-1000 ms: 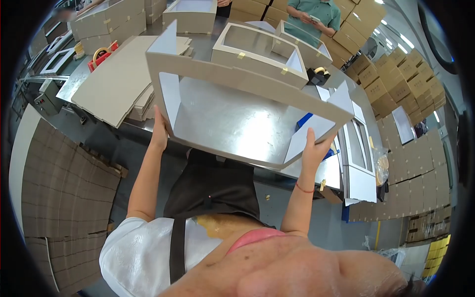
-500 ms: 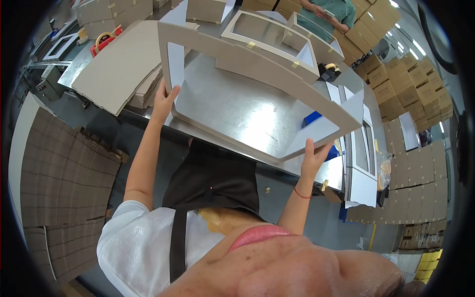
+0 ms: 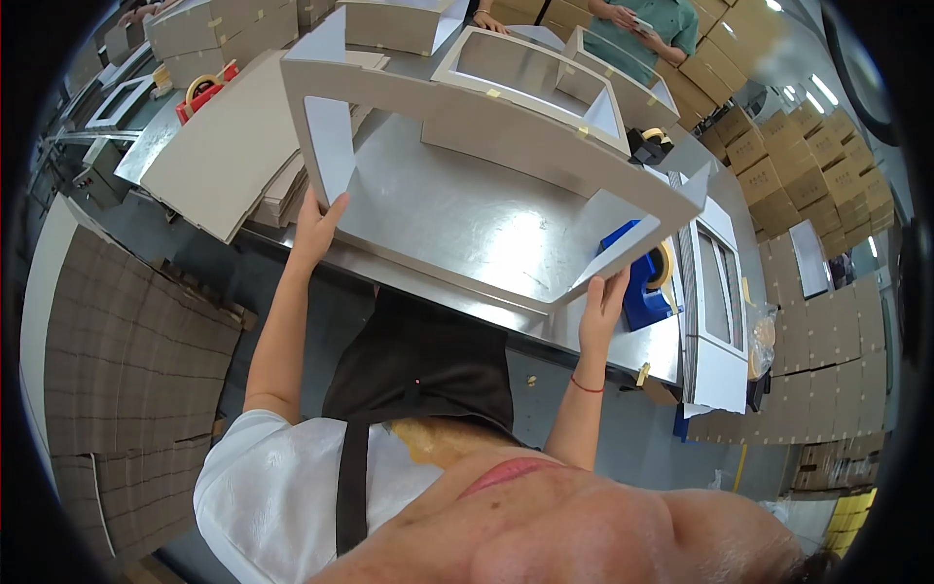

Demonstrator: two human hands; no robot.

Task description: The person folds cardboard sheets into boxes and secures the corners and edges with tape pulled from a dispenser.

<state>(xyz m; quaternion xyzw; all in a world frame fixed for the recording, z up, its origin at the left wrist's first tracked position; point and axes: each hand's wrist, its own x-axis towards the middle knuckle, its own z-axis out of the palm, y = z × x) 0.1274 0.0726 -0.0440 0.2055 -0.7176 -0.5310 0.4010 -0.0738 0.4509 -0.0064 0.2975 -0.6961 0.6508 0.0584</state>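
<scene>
**Over the near side of the bench: frame held at both ends**

Left hand: fingers wrapped on the frame's left end, thumb along the inner side. Right hand: fingers up against the right lower corner; looks like a support hold, and I can't tell how firmly it's pinched. Frame sits between them, tilted, window facing me. Can't tell if its lower edge touches the bench.

For a good hold, I'd want even pressure at both ends, hands on the corners. The long top rail looks slim and likely to bend, so no loading it there.

Right hand has least room, I reckon: blue dispenser is just beside it. Panels lie further right. Left end is near the sheets, with a red dispenser past them. Behind: windowed box, black dispenser near its right corner. Far side: co-worker in green, phone in hand.
</scene>
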